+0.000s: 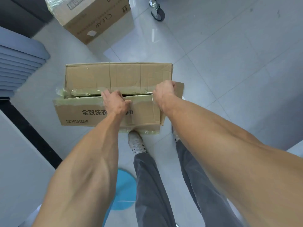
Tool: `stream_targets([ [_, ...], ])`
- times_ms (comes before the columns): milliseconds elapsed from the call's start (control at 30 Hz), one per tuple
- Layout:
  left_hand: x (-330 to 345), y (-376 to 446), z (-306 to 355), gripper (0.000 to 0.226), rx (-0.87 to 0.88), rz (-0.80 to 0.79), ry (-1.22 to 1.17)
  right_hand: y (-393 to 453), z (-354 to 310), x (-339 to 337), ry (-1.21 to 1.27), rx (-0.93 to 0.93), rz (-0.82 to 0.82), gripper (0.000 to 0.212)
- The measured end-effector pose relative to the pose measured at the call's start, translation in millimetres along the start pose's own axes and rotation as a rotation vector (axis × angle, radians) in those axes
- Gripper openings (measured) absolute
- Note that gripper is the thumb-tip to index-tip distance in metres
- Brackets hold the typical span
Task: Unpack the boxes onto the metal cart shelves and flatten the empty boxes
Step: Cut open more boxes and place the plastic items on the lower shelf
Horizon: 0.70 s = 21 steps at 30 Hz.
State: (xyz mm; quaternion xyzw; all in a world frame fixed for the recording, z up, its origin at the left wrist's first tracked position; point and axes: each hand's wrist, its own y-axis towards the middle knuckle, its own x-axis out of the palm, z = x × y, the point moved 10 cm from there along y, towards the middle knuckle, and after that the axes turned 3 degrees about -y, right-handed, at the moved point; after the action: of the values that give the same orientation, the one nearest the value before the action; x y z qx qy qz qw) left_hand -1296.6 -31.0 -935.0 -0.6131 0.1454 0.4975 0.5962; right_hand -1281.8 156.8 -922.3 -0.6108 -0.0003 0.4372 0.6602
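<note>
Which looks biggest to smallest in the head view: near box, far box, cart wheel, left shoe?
1. Near box, the one both hands hold
2. Far box, cut off by the frame edge and farther away, so its true size is unsure
3. Left shoe
4. Cart wheel

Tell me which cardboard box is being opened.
The nearer box, printed 100101043516: both hands, left and right, grip its top flaps along a split seam. The CLEAR-marked box beyond sits untouched.
</note>
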Motion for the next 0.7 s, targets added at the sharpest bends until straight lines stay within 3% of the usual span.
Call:
stream_targets([
  [100, -19, 9, -18, 0.036, 0.003, -0.013, -0.07, -6, 27, 1, 0.222, 0.093, 0.052, 0.029],
  [200, -26, 7, 3, 0.034, 0.096, 0.037, 0.004, -16, 29, -9, 0.327, 0.157, 0.173, 0.025],
  [333, -16, 4, 23, 0.026, 0.123, -0.004, 0.139, -33, 36, 15, 0.895, 0.464, 0.279, 0.016],
  [433, -16, 0, 27, 0.02, 0.172, 0.043, 0.17, -45, 43, 47, 1.275, 0.699, 0.289, 0.027],
  [567, -31, -14, 39, 0.027, 0.255, 0.24, 0.009, -32, 43, 59, 1.713, 0.7, 0.253, 0.02],
  [633, -18, -14, 40, 0.02, 0.193, 0.133, -0.153, -28, 48, 59, 1.883, 0.734, 0.299, 0.024],
  [700, 15, -16, 46, 0.031, 0.092, -0.153, -0.409, -28, 55, 58, 2.015, 0.802, 0.352, 0.015],
])
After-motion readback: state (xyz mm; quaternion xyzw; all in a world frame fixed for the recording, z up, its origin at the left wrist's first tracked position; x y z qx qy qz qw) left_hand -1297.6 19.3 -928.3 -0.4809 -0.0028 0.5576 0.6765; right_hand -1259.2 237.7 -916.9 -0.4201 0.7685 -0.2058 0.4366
